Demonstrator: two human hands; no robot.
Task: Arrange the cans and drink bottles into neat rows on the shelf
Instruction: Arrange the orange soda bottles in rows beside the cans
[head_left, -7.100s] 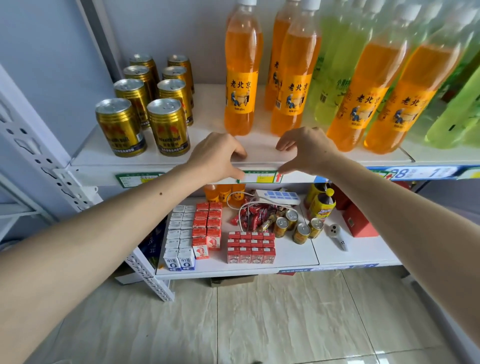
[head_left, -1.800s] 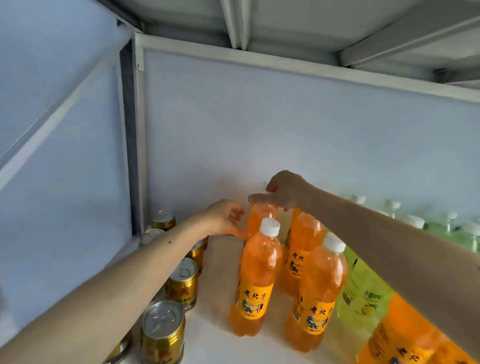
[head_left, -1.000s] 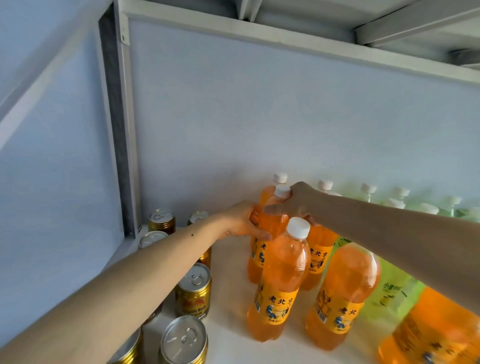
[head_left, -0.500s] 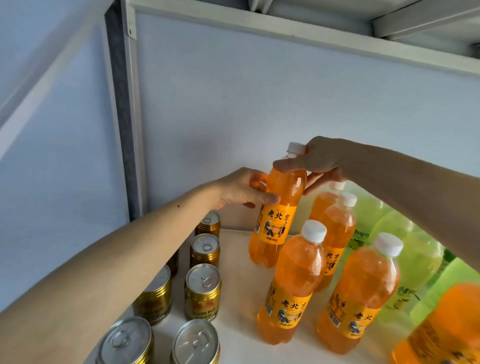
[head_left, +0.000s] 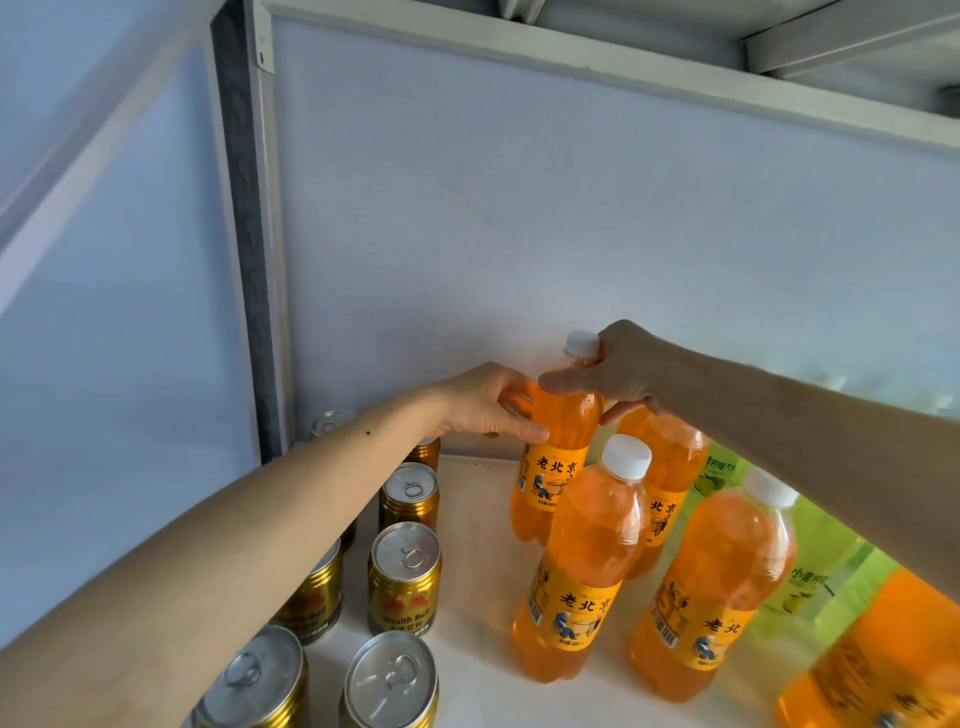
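Observation:
An orange drink bottle (head_left: 551, 470) with a white cap stands upright at the back of the white shelf (head_left: 475, 525), near the rear wall. My left hand (head_left: 488, 402) grips its shoulder from the left. My right hand (head_left: 618, 371) grips its neck just under the cap. Other orange bottles (head_left: 582, 577) stand in front and to the right. Gold cans (head_left: 405, 579) stand in two rows at the left. My left forearm hides part of the cans.
Green drink bottles (head_left: 810, 566) stand at the right behind the orange ones. The shelf's rear panel (head_left: 571, 234) and left upright post (head_left: 249, 260) close in the space. A bare strip of shelf runs between the cans and the orange bottles.
Both hands took hold of a back-row orange bottle and lifted it. In the last half second they lowered it, and its base is now down at the shelf near the rear wall.

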